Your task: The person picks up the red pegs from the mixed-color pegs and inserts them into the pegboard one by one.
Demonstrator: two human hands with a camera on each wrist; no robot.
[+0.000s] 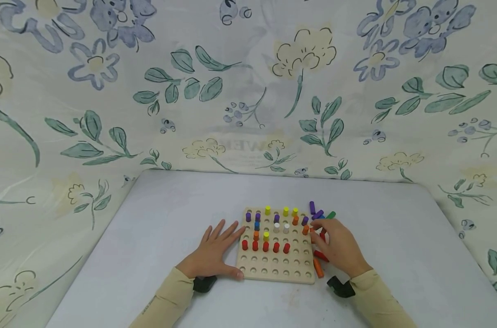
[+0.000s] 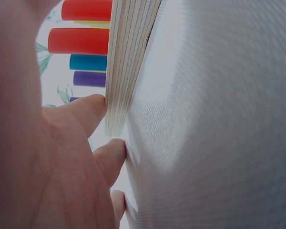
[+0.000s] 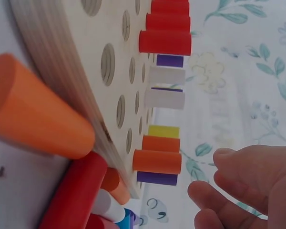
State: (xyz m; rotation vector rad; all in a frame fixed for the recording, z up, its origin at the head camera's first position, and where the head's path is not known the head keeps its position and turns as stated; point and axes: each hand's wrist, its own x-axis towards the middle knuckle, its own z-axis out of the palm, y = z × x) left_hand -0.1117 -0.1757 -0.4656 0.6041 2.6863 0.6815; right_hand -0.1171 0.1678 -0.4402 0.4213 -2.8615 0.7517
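Note:
A wooden pegboard (image 1: 280, 267) lies flat on the white table, with coloured pegs upright in some of its holes. My left hand (image 1: 211, 253) rests spread beside its left edge; in the left wrist view the index finger (image 2: 88, 109) touches that edge. Over the board's right side, my right hand (image 1: 339, 246) hovers near an orange peg (image 3: 157, 161) that stands in a hole. Its thumb and fingers are bent and apart, clear of that peg in the right wrist view, with nothing between them. A purple peg (image 3: 157, 178) stands just beyond the orange one.
Loose pegs lie along the board's right edge, among them an orange peg (image 1: 318, 267) and a red peg (image 3: 76, 191), partly under my right hand. A purple peg (image 1: 312, 207) lies past the far right corner. Red pegs (image 1: 266, 246) form a row across the board. Flowered cloth (image 1: 248, 136) hangs behind.

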